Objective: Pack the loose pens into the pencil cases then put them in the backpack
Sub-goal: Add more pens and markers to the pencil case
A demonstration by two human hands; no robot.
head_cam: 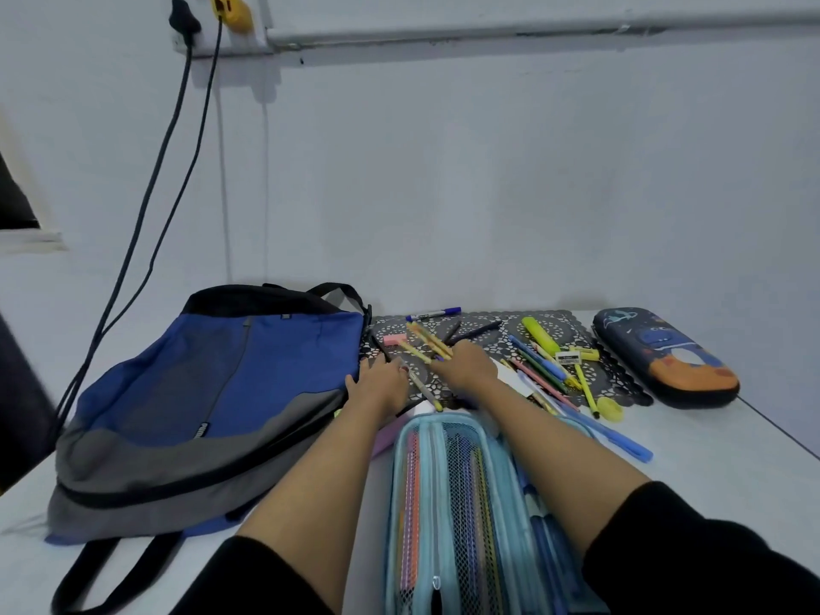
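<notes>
On the white table [710, 459] I see the blue and grey backpack [213, 392] lying flat at the left, the open light-blue mesh pencil case [452, 503] between my forearms, and the dark zipped pencil case [665, 355] at the far right beside the black lace mat [488, 335]. My right hand [466, 366] is closed around a small bunch of yellow pens [428, 341] above the mat. My left hand [379, 381] rests with fingers spread over the mat just beside the backpack, touching a loose pencil [423, 388]; more loose pens [546, 366] lie at the right part of the mat.
</notes>
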